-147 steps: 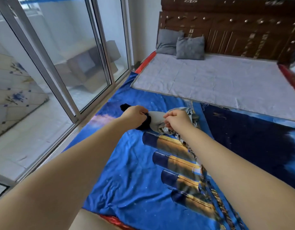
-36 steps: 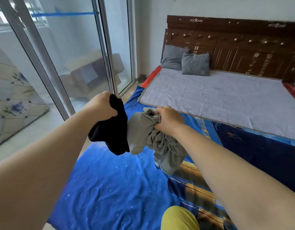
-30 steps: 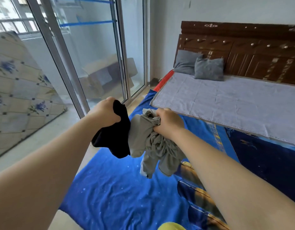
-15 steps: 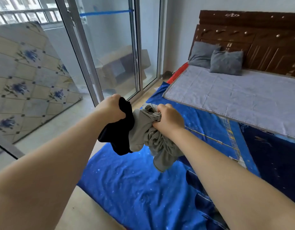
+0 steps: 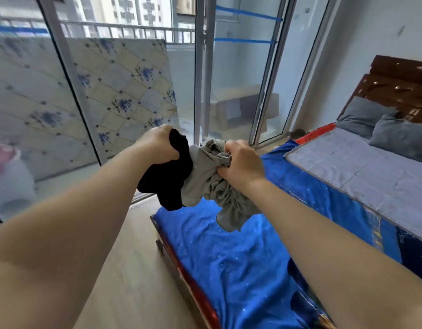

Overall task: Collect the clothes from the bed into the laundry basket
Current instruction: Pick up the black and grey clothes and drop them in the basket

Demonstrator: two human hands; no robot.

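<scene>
My left hand [image 5: 157, 146] grips a black garment [image 5: 170, 181] that hangs bunched below my fist. Right beside it, my right hand [image 5: 240, 162] holds a crumpled grey garment [image 5: 217, 193], whose loose end dangles down. Both pieces are lifted in the air above the left corner of the bed [image 5: 229, 262], which is covered by a blue starry sheet. The two garments touch each other between my hands. No laundry basket is in view.
A grey mat [image 5: 361, 172] and two grey pillows [image 5: 380, 129] lie on the bed by a wooden headboard [image 5: 399, 91]. Sliding glass doors [image 5: 229, 79] stand ahead, a flowered mattress [image 5: 74, 96] leaning behind them. Pale wood floor [image 5: 134, 281] runs left of the bed.
My hands lifted the black and grey garments off the blue sheet. My view has swung left, toward the glass doors and floor, with both pieces still held.
</scene>
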